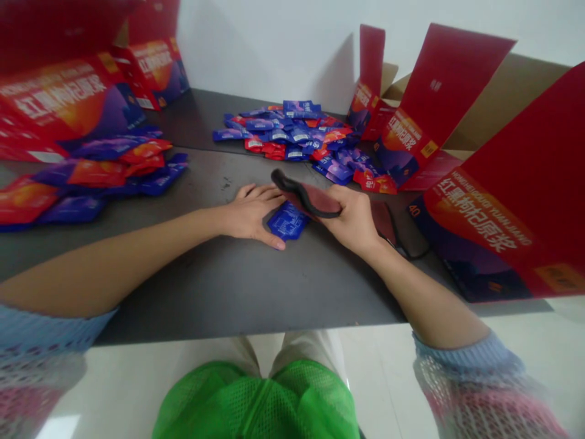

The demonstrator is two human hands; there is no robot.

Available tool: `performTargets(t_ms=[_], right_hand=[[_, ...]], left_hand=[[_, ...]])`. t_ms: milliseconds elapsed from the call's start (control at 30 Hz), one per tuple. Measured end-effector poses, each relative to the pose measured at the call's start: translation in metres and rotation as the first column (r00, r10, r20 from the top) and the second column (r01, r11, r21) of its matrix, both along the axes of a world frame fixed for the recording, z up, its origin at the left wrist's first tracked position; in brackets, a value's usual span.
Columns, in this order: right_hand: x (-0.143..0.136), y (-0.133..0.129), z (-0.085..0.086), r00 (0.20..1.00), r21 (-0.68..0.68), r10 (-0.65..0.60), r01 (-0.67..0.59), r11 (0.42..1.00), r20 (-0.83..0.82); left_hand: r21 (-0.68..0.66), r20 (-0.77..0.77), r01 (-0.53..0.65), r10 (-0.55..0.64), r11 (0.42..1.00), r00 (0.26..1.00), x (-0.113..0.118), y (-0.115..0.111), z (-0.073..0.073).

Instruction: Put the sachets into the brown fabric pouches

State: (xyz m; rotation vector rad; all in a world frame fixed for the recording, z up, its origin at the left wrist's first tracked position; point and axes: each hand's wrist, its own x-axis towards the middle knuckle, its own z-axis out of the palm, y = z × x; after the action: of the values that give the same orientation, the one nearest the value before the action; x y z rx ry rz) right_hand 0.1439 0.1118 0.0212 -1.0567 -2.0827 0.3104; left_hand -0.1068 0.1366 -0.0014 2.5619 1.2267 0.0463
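On the dark grey table [219,286], near its middle, lies a blue sachet [289,221] with pale print. My left hand [251,213] rests flat beside it, fingers spread, thumb at its lower left edge. My right hand [353,218] is closed round a dark reddish-brown item [315,201] with a black rim, strap-like in shape; what it is I cannot make out. The item slants over the sachet's upper right part. Its other end shows on the far side of my right wrist, with a thin black loop on the table.
A heap of blue and red sachets [292,131] lies by the wall. More sachets [105,174] are piled at the left. Open red boxes [484,238] stand along the right side, and red printed boxes [59,103] stand at the back left.
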Motion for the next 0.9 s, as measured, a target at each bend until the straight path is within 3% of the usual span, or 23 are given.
performTargets(t_ms=[100,233,467,667,900], right_hand=[[-0.009,-0.009,-0.001,0.986,-0.065,0.161,-0.158,0.985,0.039],[-0.014,-0.008,-0.007,0.970,-0.281,0.222,-0.188,0.941,0.096],[-0.020,-0.001,-0.010,0.971,-0.346,0.129,-0.054,0.937,0.199],[-0.013,0.010,-0.010,0.965,-0.242,-0.008,0.074,0.967,0.263],[0.004,0.027,-0.012,0.921,-0.194,-0.237,0.304,0.933,0.308]], left_hand=[[0.010,-0.013,-0.026,0.027,1.000,1.000,0.000,-0.001,-0.002],[0.011,-0.026,-0.017,0.017,1.000,1.000,-0.004,0.000,-0.005],[-0.030,-0.054,0.036,-0.037,0.999,0.998,-0.006,0.002,-0.002],[-0.025,-0.087,0.020,-0.022,0.999,0.996,-0.002,0.001,0.001],[0.035,-0.056,0.006,-0.004,0.999,0.998,-0.001,0.002,-0.003]])
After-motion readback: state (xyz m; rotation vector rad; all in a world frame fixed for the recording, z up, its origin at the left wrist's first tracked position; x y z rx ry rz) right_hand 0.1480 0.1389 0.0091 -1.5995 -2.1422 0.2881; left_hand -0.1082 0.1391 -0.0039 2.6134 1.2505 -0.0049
